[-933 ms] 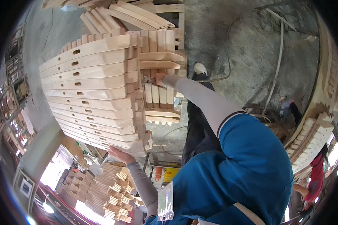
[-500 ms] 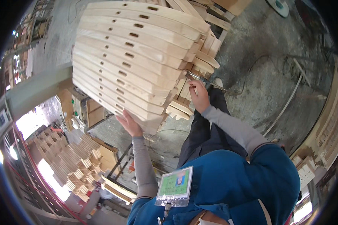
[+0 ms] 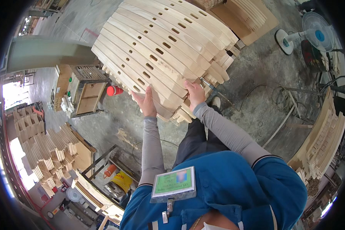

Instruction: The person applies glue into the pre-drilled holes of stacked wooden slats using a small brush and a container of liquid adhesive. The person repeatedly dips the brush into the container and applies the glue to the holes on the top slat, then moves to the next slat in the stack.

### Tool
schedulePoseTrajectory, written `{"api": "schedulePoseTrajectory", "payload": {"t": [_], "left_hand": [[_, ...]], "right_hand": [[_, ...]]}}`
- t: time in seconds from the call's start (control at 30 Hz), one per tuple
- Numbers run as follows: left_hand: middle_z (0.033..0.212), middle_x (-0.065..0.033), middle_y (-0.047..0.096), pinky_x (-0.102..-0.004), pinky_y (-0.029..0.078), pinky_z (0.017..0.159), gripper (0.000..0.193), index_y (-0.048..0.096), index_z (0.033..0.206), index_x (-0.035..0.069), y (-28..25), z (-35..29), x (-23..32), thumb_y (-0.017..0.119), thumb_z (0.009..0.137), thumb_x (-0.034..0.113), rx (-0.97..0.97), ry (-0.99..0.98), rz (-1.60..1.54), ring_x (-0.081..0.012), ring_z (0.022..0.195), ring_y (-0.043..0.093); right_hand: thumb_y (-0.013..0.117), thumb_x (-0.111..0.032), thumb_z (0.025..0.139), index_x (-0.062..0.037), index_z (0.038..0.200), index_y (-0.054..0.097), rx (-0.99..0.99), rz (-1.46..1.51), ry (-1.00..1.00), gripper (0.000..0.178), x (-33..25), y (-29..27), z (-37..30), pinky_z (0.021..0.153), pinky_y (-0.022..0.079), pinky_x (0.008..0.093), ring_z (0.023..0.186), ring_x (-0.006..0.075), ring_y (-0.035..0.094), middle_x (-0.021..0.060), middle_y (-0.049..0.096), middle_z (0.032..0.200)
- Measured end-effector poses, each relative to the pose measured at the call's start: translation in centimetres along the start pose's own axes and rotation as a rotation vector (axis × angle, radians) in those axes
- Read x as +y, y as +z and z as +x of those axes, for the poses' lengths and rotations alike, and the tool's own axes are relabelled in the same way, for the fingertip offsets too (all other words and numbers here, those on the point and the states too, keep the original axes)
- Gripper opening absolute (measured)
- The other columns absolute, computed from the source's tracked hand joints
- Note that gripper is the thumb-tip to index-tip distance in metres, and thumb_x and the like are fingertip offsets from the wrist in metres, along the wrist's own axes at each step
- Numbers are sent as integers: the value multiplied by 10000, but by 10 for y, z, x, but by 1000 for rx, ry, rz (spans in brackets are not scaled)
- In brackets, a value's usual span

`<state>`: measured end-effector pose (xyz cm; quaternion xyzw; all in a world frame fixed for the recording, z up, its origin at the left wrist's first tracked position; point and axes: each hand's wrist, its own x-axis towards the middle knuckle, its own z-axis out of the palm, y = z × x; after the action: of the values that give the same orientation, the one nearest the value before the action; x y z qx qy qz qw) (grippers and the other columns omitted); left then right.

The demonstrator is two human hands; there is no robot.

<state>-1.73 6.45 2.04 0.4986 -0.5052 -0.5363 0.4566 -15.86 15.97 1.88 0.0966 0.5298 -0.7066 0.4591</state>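
Pale wooden slats (image 3: 157, 50) with tapered ends and oval holes lie side by side in a broad row on a stack in front of me. My left hand (image 3: 145, 104) grips the near slat's edge, thumb on top and fingers spread toward its left end. At the right end of the near slats, my right hand (image 3: 196, 94) is closed on the wood, its fingertips partly hidden. Just right of that hand, a thin metal tool (image 3: 214, 89) sticks out from the stack. More wooden pieces (image 3: 218, 73) show beneath the slats at the right.
A standing fan (image 3: 317, 35) is at the far right, past a cardboard sheet (image 3: 253, 19). A hose (image 3: 245, 92) loops over the concrete floor. Left stand a wooden cabinet (image 3: 89, 94), a red container (image 3: 114, 90) and stacked wood parts (image 3: 51, 149). A yellow bucket (image 3: 122, 181) is lower left.
My right hand has gone from beside the metal tool to the slats' right end. The left hand has shifted along the near edge. The whole view has turned, bringing the fan in.
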Motion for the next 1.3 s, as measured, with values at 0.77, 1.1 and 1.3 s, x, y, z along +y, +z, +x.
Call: {"api": "schedulePoseTrajectory", "payload": {"t": [0.77,1.1,1.3], "left_hand": [[1105,-99,522,-299,414,872,411,418,1182,-17,-78,21,-13,552,827,142,8,-342,-361,-191,988,531],[1159,-180,479,-361,445,874,544,311,1245,-34,-75,-8,49,530,748,-10,-146,-356,-471,-269,1029,518],[1156,-169,489,-344,422,874,518,345,1235,-46,-74,-52,86,514,774,118,-190,-408,-438,-255,1010,522]], "right_hand": [[580,-279,817,45,995,522,-602,-982,-864,375,-13,91,42,828,395,386,950,335,500,205,525,1000],[749,-163,625,44,1218,414,-814,-698,-220,711,-16,112,29,923,354,288,1070,189,469,146,493,1176],[753,-166,605,41,1282,324,-828,-726,-409,828,-46,93,-5,1003,287,294,1191,204,368,155,396,1289]]}}
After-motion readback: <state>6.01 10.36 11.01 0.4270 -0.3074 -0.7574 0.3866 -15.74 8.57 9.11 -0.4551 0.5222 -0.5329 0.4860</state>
